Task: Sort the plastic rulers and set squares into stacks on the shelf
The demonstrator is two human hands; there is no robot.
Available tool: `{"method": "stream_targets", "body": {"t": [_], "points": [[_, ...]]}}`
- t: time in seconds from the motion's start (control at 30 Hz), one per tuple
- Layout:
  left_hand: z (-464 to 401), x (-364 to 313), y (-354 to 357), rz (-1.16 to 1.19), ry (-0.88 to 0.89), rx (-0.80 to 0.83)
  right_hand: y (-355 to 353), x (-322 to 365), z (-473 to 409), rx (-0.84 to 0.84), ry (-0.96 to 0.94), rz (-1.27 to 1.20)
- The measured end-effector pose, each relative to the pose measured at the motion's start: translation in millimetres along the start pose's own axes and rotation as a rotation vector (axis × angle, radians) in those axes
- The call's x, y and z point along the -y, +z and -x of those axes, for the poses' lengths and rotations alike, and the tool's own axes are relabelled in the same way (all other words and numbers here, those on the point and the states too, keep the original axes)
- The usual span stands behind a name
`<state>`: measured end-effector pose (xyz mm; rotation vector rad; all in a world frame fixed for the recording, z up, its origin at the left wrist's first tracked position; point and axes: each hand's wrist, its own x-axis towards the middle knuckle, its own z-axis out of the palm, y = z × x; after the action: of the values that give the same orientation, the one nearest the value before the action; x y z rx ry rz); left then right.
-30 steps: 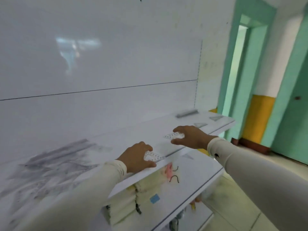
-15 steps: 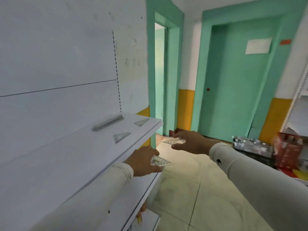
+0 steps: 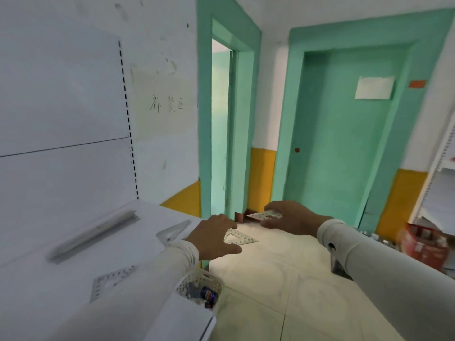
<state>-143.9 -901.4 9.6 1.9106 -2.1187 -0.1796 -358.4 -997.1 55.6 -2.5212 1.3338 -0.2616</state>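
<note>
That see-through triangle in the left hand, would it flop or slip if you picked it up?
Probably stiff: the set square juts flat and unbent past the left hand. It looks light, since fingertips alone hold it. Its smooth clear plastic may be slippery, so a pinch at the edges seems sensible.

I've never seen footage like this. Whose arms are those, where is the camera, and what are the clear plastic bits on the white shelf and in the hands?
There is no machine here: a person wears a camera on the head, so you look forward and down along their own arms in pale sleeves. The left hand holds a clear plastic triangular set square just past the end of the white shelf. The right hand pinches a second clear set square out over the tiled floor. On the shelf lie a stack of long clear rulers, a stack of clear triangles nearer the end, and one flat triangle with printed marks close to the camera. A white mesh basket sits below the shelf edge.
</note>
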Motion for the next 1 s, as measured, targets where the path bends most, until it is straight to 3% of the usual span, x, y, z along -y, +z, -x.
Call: {"method": "stream_targets", "body": {"t": [0.3,0.53,0.73,1.0], "points": [[-55.8,60.3,0.4,-0.024,-0.213,-0.038,18.9,-12.0,-141.9,0.099,-0.202,0.004],[-17.0,89.5,-22.9,-0.042,-0.636,-0.166,44.6,45.0,-237.8,0.264,-0.580,-0.049],[67.5,79.4,-26.8,-0.021,-0.987,-0.266,85.2,119.3,-242.9,0.423,-0.903,-0.068],[150.9,64.5,-26.4,0.019,-1.253,-0.333,110.8,177.0,-217.5,0.446,-1.068,-0.077]]}}
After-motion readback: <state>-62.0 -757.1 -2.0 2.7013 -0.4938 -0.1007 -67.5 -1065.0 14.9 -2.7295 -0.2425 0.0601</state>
